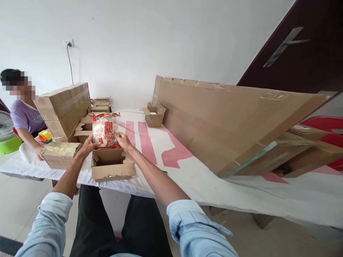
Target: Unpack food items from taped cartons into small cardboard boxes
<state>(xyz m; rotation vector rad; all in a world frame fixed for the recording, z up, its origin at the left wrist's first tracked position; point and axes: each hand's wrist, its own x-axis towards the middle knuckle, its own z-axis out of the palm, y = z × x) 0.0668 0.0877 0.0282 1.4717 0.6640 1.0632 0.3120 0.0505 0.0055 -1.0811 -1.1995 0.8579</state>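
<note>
L hand (89, 144) & R hand (123, 141) raised, pinching pkt (106, 130) sides.

You're at a small packing workspace, by the look of it: cardboard boxes (63, 105) stacked on a cloth-covered worktop (198, 182), tape rolls (45, 135) alongside, plain white wall (171, 43) behind.

The person's face (19, 87) is pixelated, and the view cuts off the fan (5, 125) and door (308, 53).

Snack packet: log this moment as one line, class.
left hand, right hand: holding snack packet | open box: near packet, on table
</note>
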